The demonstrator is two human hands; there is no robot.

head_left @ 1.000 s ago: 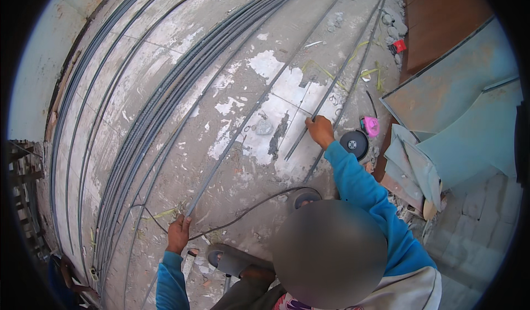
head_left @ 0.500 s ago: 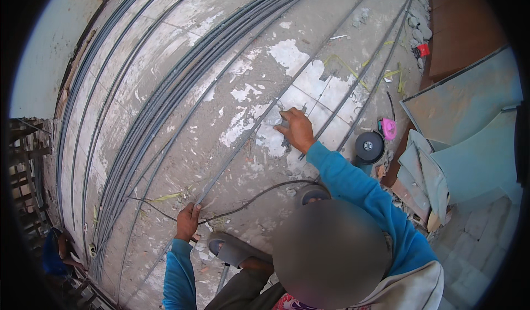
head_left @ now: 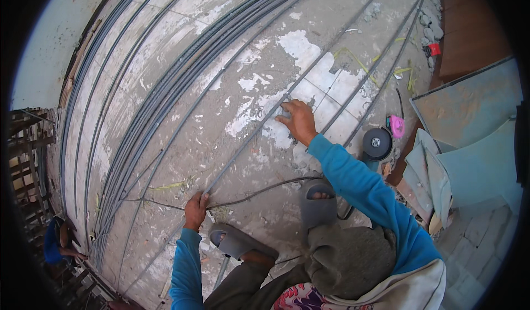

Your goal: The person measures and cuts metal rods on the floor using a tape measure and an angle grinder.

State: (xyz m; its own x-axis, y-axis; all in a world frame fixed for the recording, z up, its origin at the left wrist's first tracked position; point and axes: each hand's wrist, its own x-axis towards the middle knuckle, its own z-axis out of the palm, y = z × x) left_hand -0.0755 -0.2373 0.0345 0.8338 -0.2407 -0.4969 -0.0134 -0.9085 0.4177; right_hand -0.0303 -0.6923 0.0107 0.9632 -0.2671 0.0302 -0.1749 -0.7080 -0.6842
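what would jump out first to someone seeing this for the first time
Long steel rods sweep in a bundle across the dusty concrete floor, filling the upper left. Both blue-sleeved arms reach out: the right hand presses one rod at centre, and the left hand grips its near end lower left. An angle grinder lies to the right.

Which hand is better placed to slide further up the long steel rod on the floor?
Right, probably. The right hand rests on the steel rod with the arm stretched forward and bare rod beyond it. The left hand is closed around the rod's near end by the grey slipper, seemingly anchoring it.
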